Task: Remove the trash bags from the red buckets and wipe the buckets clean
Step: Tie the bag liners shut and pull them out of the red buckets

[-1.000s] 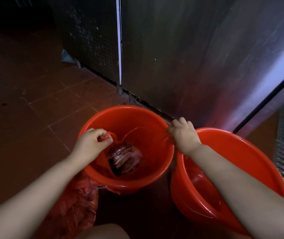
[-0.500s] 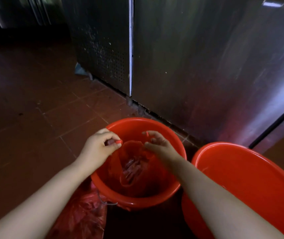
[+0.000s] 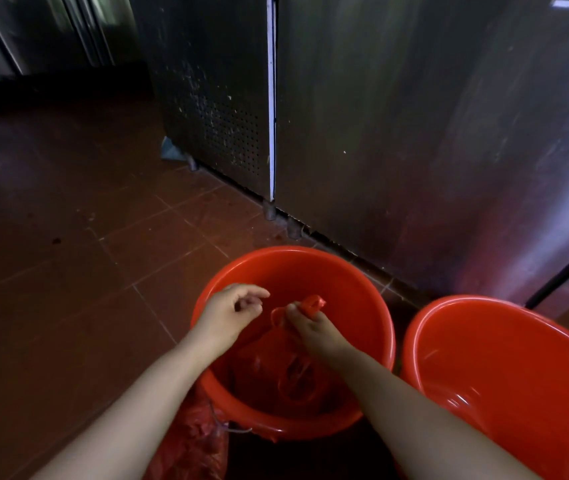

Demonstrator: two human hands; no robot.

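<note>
So there are two red buckets on a brown tiled floor [image 3: 68, 289], parked right in front of a big stainless steel cabinet [image 3: 414, 133]. The left bucket [image 3: 362, 292] has a red trash bag [image 3: 276, 368] sitting down inside it, with something dark and crumpled showing through the plastic at the bottom. The person's right hand [image 3: 314, 327] is over the middle of that bucket, fingers pinching the gathered top of the bag, so a little red bunch of plastic sticks up past the fingertips. The left hand [image 3: 231, 313] hovers just beside it over the bucket's left rim, fingers loosely curled and holding nothing, not touching the bag as far as can be seen. The right bucket [image 3: 504, 358] sits just beside the first one, looks bare inside with a wet shine on the wall. Another crumpled red bag [image 3: 189, 445] lies on the floor at the near-left side of the left bucket, right up against it.
</note>
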